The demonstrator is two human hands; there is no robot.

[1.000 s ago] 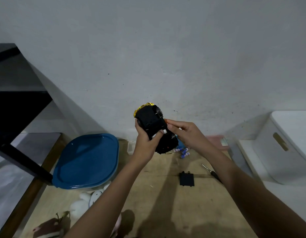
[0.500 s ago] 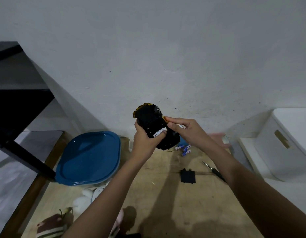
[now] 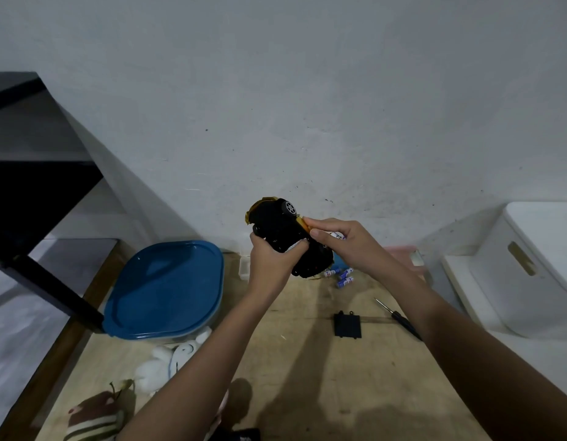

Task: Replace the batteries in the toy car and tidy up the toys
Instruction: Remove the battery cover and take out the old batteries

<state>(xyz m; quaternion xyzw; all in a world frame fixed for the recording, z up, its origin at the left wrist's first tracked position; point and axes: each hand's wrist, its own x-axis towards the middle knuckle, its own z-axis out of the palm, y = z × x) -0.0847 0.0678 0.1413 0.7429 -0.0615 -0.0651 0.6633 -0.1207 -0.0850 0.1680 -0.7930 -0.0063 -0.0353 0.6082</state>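
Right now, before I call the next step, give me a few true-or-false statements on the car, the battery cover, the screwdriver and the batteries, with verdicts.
1. The left hand grips the toy car, underside toward the camera. True.
2. The battery cover is fitted on the car. False: it lies loose on the wooden surface.
3. The right hand holds a battery. True.
4. The screwdriver is in the right hand. False: it lies on the surface, right of the cover.
5. Loose batteries lie on the surface. True.
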